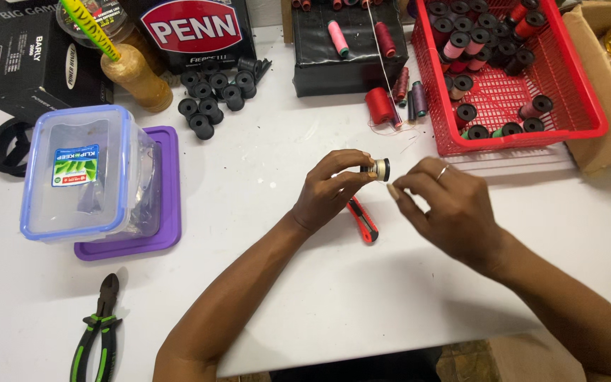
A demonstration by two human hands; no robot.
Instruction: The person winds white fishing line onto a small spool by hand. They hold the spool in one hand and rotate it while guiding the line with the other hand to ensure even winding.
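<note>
The left hand (330, 189) is pinching a small spool (378, 169) in its grip above the white table (305, 297), while the right hand (447, 209) is hovering beside it, fingertips pressed together, near a red basket (588, 120)

White table (404, 283), plain, no pattern. Left hand (330, 191) is holding a small spool (379, 169): black ends w/ pale gold thread. Right hand (454, 209) is wearing a silver ring (443, 172). Utility knife (363, 219) is showing red w/ black. Basket (567, 113) at far right edge: red mesh, w/ black, pink & red spools inside. Black empty bobbins (210, 95) are sitting near far edge. Clear box (83, 173) w/ blue rim, on a purple lid (167, 191) at left edge. Pliers (99, 332) near front left corner: black w/ green grips. Gold glitter bottle (136, 78) far left.
</note>
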